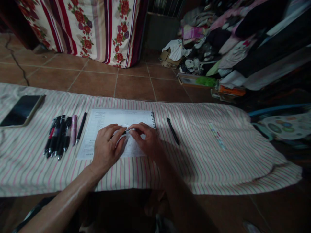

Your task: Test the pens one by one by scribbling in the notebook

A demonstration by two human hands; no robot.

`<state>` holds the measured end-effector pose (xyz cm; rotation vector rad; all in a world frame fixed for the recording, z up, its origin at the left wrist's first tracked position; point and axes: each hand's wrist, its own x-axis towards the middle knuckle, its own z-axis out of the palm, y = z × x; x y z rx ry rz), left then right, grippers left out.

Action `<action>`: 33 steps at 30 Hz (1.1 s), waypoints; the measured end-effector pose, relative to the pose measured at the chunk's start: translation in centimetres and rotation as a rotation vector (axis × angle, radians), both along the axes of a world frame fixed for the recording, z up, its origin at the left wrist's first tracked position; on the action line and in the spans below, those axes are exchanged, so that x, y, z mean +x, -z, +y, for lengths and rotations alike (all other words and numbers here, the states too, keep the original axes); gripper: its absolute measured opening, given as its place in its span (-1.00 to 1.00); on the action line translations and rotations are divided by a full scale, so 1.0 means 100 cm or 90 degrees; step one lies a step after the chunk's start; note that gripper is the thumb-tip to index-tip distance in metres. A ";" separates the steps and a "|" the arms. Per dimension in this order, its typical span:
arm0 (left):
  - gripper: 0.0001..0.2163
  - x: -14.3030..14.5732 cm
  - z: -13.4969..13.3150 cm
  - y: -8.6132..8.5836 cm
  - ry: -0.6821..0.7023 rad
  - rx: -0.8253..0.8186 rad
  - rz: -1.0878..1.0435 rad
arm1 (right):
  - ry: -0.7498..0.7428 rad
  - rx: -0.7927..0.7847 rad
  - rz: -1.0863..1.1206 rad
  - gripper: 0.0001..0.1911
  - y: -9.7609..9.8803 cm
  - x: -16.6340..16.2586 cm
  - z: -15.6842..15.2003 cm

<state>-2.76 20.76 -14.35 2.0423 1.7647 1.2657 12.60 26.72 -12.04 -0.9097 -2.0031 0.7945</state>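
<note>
My left hand [107,144] and my right hand [147,139] meet over a spiral-bound notebook [97,116] with printed sheets. Pinched between the fingertips of both is a small, dark, pen-like piece [126,131] with a pale end. Most of it is hidden by my fingers, so its exact kind does not show. To the right of my right hand lies a black pen [173,131]. Left of the notebook are a slim black pen [81,128], a pink pen [74,130] and a row of several dark pens [58,137].
A striped cloth [209,168] covers the low table. On it lie a dark-screened phone or tablet [20,110] at far left and a pale patterned strip [217,136] at right. Beyond are a floral curtain [97,29], tiled floor [97,77] and heaped clothes [218,42].
</note>
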 end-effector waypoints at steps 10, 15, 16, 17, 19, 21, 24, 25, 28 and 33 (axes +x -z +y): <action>-0.75 -0.004 -0.002 0.010 -0.025 -0.065 0.052 | 0.191 0.032 -0.096 -0.88 0.011 0.030 0.019; -0.76 -0.007 -0.008 0.012 -0.067 -0.058 0.125 | 0.191 0.050 -0.221 -0.99 0.014 0.042 0.021; -0.76 -0.007 -0.009 0.011 -0.073 -0.061 0.131 | 0.184 0.047 -0.237 -1.00 0.014 0.042 0.020; -0.76 -0.007 -0.011 0.010 -0.075 -0.064 0.133 | 0.178 0.045 -0.251 -1.00 0.015 0.043 0.019; -0.76 -0.007 -0.016 0.008 -0.073 -0.066 0.127 | 0.169 0.041 -0.269 -0.99 0.016 0.043 0.018; -0.77 -0.007 -0.022 0.006 -0.076 -0.067 0.117 | 0.164 0.040 -0.279 -0.98 0.018 0.043 0.018; -0.77 -0.006 -0.035 0.005 -0.093 -0.056 0.101 | 0.167 0.047 -0.293 -0.96 0.019 0.043 0.018; -0.77 -0.006 -0.039 0.005 -0.097 -0.042 0.092 | 0.171 0.050 -0.299 -0.96 0.019 0.043 0.017; -0.77 -0.003 -0.048 0.005 -0.084 -0.001 0.085 | 0.185 0.052 -0.308 -0.94 0.019 0.044 0.015; -0.79 0.001 -0.041 0.002 -0.060 0.057 0.135 | 0.195 0.042 -0.338 -0.93 0.022 0.046 0.010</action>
